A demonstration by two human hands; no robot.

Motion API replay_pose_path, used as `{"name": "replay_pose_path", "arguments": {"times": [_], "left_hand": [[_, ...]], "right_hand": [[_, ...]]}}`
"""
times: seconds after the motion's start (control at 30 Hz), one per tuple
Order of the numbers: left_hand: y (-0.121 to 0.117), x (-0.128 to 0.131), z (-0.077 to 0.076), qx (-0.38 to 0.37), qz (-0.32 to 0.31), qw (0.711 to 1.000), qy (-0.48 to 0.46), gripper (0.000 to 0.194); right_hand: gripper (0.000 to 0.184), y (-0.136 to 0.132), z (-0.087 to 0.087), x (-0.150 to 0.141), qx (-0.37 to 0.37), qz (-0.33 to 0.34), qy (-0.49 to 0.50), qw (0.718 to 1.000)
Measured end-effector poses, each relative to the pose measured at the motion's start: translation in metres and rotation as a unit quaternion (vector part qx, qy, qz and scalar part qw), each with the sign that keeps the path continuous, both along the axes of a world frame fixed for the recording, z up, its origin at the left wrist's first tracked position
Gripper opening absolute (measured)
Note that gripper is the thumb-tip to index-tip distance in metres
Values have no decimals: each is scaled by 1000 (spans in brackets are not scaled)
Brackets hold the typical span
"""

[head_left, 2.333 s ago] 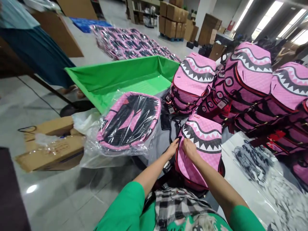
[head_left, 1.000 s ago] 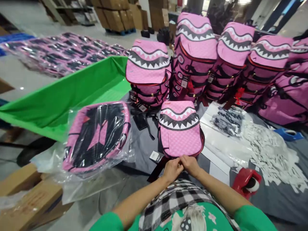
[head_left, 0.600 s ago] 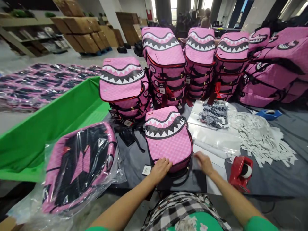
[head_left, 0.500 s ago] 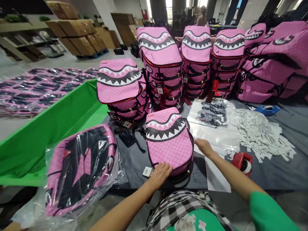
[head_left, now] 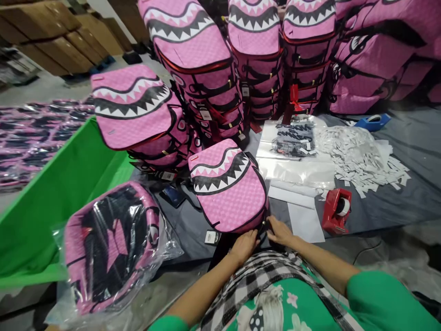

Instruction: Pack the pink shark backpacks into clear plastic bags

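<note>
Presently, the pink backpack (head_left: 234,197) lies face up on the grey-covered table (head_left: 382,207), directly in front of the wearer, its printed shark mouth showing and its lower edge toward the body. The left hand (head_left: 244,246) is at that lower edge, fingers close together and bent against it. The right hand (head_left: 279,231) is beside the lower corner on its own side, fingers curled inward near the zipper; whether either hand is pinching anything cannot be told, the fingertips being small and partly hidden.

A white tag (head_left: 212,237) lies just beside the bag, near the left hand. Beyond it is a dark phone (head_left: 173,196), flat on the cloth. Farther left, a second backpack (head_left: 115,243) in clear plastic, straps side up, sits next to the green bin (head_left: 58,197).

To the right of the bag are white sheets (head_left: 305,223), clear plastic bags (head_left: 294,171), a bundle of black cords (head_left: 294,138) and a heap of white paper slips (head_left: 361,156). The red tape dispenser (head_left: 336,211) stands near the table's front edge; the blue tape dispenser (head_left: 372,122) is behind the heap. Stacked pink backpacks (head_left: 193,46) line the far side.
</note>
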State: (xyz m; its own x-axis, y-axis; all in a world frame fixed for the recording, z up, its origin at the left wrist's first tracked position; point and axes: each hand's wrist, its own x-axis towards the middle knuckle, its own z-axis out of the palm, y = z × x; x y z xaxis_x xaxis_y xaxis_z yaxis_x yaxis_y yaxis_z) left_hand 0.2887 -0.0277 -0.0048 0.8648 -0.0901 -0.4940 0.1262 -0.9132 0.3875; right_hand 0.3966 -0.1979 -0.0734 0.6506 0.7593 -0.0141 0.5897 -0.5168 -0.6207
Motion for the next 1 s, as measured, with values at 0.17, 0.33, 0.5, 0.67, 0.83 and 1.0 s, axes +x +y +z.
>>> {"name": "replay_pose_path", "arguments": {"times": [0.17,0.33,0.5,0.67,0.83,1.0], "left_hand": [[-8,47,33,6,12,1000,-18,31],[27,93,168,-271,129,943,-142,41],[77,117,299,-310,154,900,-266,52],[103,121,317,-346,219,840,-355,55],[102,115,307,-455,290,789,-294,55],[94,111,303,-503,289,765,-280,54]], "right_hand": [[35,32,-2,3,26,-128,7,991],[24,55,123,72,199,-114,-78,970],[27,80,275,108,346,-7,-74,935],[36,99,326,119,290,30,-79,953],[19,98,324,134,267,136,-105,948],[29,89,326,118,180,111,-405,890]]}}
